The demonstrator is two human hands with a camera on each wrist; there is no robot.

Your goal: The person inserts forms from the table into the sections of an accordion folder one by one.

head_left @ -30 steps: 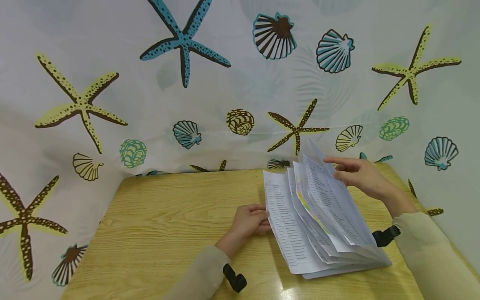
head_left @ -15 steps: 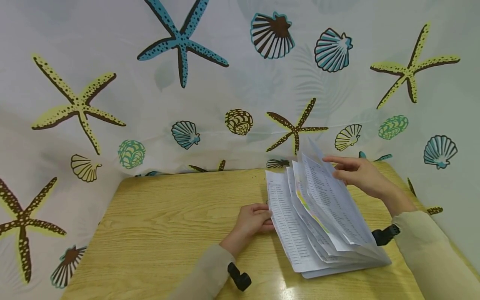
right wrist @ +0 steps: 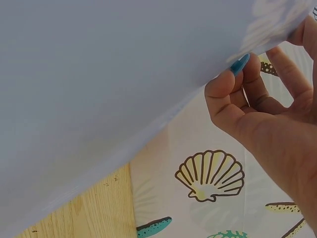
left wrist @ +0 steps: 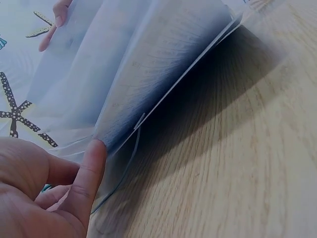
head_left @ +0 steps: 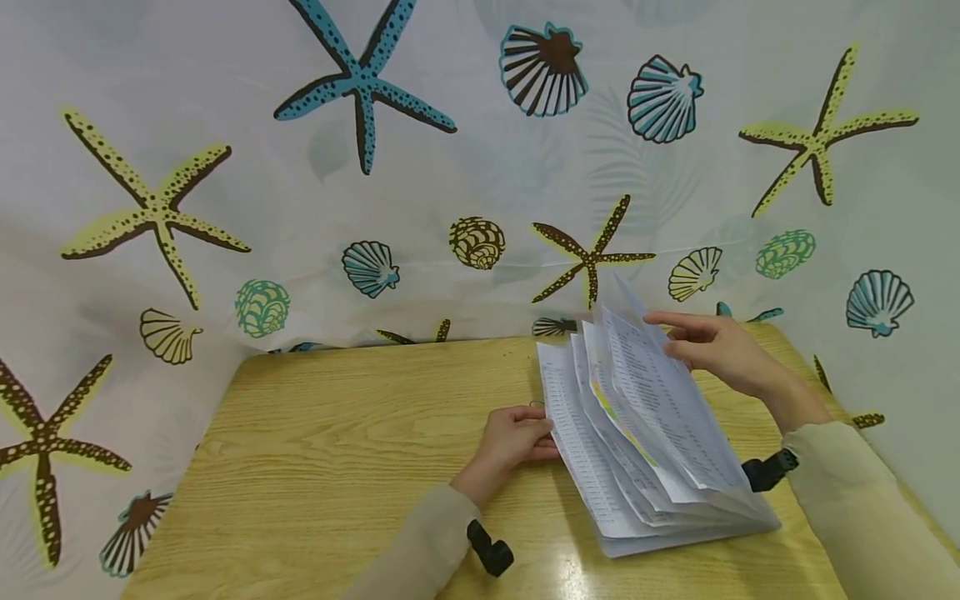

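A pale file folder [head_left: 622, 548] stands fanned apart on the right of the table, with several printed sheets [head_left: 660, 400] inside, one showing a yellow-green strip. My left hand [head_left: 513, 442] pinches the folder's left edge, thumb against it; in the left wrist view a thin dark cord [left wrist: 130, 163] hangs from that edge. At the upper right, my right hand [head_left: 712, 346] grips the raised back side of the folder, whose plain outer face [right wrist: 99, 89] fills much of the right wrist view. A small teal spot shows between the right fingers; I cannot tell what it is.
The wood-grain table [head_left: 322, 467] extends to the left of the folder. Behind it and at the sides hangs a white cloth [head_left: 420, 192] printed with starfish and shells. Small black cameras [head_left: 491, 550] sit on both wrists.
My left hand has moved slightly right, carrying the folder's left edge with it, so the left page stands more closed toward the others. The right hand stays nearly still.
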